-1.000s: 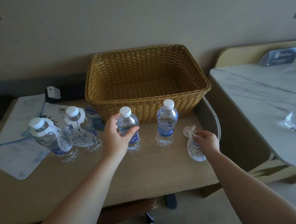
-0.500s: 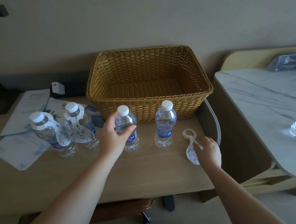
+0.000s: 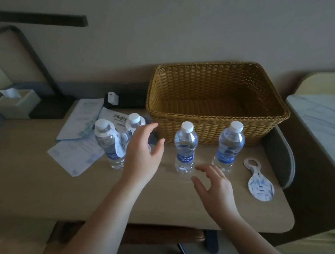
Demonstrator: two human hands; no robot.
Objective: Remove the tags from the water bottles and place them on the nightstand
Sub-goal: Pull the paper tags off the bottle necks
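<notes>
Item: right hand (image 3: 214,186), nearest the camera, low over the front of the wooden desk (image 3: 34,182). Fingers loosely spread and slightly bent, holding nothing, just short of the base of the middle bottle (image 3: 185,147).

Item: loose tag (image 3: 259,183), flat on the desk at the near right, ring end pointing away, well apart from either hand. Already off its bottle.

Item: left hand (image 3: 144,152), raised above the desk, palm turned right, fingers and thumb open in a wide C, gripping nothing. It sits between the middle bottle and the tagged pair, closest to the second tagged bottle (image 3: 134,123), which it partly hides.

Item: two untagged bottles in a row before the basket: the middle bottle and the right bottle (image 3: 229,145), both upright, caps on, necks bare.

Item: first tagged bottle (image 3: 107,145), far left of the row, upright, white tag (image 3: 115,140) still looped on the neck under the cap and hanging down the side.

Item: papers (image 3: 76,155) under and behind the tagged pair; wicker basket (image 3: 215,134) at the far centre; tissue box (image 3: 16,103) and lamp base (image 3: 52,108) at the far left.

Handling note, as a judgement: the next step appears to be a tagged bottle. Best done with one hand steadying the body low down while the other lifts the ring straight up over the cap; a sideways pull could tip the light bottle into its neighbour or tear the tag.
</notes>
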